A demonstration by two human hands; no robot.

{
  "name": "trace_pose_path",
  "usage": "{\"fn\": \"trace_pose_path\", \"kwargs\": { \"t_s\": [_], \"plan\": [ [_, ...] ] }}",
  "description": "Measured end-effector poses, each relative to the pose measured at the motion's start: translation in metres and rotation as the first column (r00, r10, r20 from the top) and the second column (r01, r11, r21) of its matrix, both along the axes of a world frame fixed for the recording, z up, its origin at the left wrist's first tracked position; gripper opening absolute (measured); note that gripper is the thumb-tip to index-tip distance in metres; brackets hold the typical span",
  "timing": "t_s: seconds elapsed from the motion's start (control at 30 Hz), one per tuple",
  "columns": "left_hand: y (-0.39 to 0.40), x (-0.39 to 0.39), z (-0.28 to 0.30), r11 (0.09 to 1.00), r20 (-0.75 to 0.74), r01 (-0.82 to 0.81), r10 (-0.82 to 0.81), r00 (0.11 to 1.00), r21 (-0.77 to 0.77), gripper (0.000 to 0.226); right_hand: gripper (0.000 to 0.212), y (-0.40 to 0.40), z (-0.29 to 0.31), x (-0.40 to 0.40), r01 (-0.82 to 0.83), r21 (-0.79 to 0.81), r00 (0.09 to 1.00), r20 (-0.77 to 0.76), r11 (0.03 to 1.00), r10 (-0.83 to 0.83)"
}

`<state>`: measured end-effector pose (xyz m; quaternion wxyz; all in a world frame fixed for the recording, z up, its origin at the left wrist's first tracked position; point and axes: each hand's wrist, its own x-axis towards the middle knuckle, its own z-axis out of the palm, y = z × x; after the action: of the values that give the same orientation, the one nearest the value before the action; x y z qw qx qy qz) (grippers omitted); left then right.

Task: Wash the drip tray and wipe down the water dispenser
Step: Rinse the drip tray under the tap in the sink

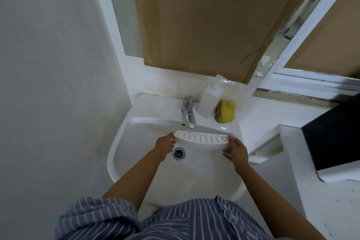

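White plastic drip tray [201,138], one only, long and narrow with a row of slots along its top. Long axis runs left to right across the basin, slotted face up and tipped slightly toward the camera. It hangs in the air over the sink [120,154], just in front of the tap's spout and above the drain [179,153].

Two hands on it, one at each end. Left hand [164,145] at the left end: fingers extended and lying along the end edge, thumb under or behind, not clearly seen. Right hand [236,152] at the right end: fingers fairly straight, tips pressing the end edge. Tray is held between the two hands rather than wrapped by either; no curled grip visible.

One chrome tap [188,112] at the back of the basin; cannot tell whether water runs. Basin holds no other object; standing water not discernible.

On the sink's back ledge, right of the tap: one white plastic bottle [209,99], upright, contents not visible through its wall; one yellow sponge [225,111] just beside it, to its right.

One sheet of brown cardboard [204,19] covers the mirror behind. Striped blue shirt [165,222] at the bottom edge, sleeves pushed up.
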<state>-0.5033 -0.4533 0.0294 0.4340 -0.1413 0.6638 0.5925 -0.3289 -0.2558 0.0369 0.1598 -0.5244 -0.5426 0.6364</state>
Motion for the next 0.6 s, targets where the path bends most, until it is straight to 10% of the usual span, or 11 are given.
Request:
{"fn": "trace_pose_path", "kwargs": {
  "t_s": [0.6],
  "plan": [
    [-0.002,-0.033,-0.009,0.994,0.031,-0.104,0.104,0.994,0.024,0.030,0.024,0.005,0.013,-0.028,-0.091,-0.119,0.993,0.068,0.989,0.100]
  ]
}}
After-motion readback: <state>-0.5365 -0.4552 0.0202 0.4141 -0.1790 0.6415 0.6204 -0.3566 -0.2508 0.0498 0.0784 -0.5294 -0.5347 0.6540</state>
